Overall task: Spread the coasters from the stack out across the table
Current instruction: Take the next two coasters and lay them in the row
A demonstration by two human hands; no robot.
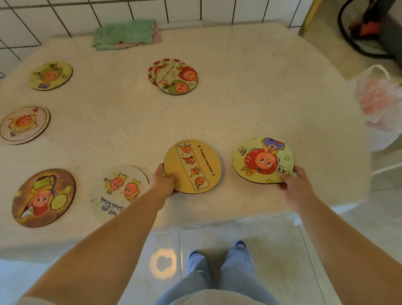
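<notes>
Round cartoon coasters lie on a pale stone table (250, 98). My left hand (163, 181) grips the left edge of an orange coaster (193, 165) near the front edge. My right hand (292, 182) holds a yellow-green coaster (262, 159) with a red character by its lower right rim. What is left of the stack (174, 76) sits at the middle back, two coasters overlapping. Single coasters lie at the far left (50, 75), mid left (24, 124), front left (43, 198) and a white coaster (118, 191) beside my left forearm, partly hidden by it.
A folded green and pink cloth (126, 34) rests against the tiled wall at the back. A white plastic bag (384, 105) hangs off the table's right side. The table's front edge runs just below my hands, with floor and my feet beneath.
</notes>
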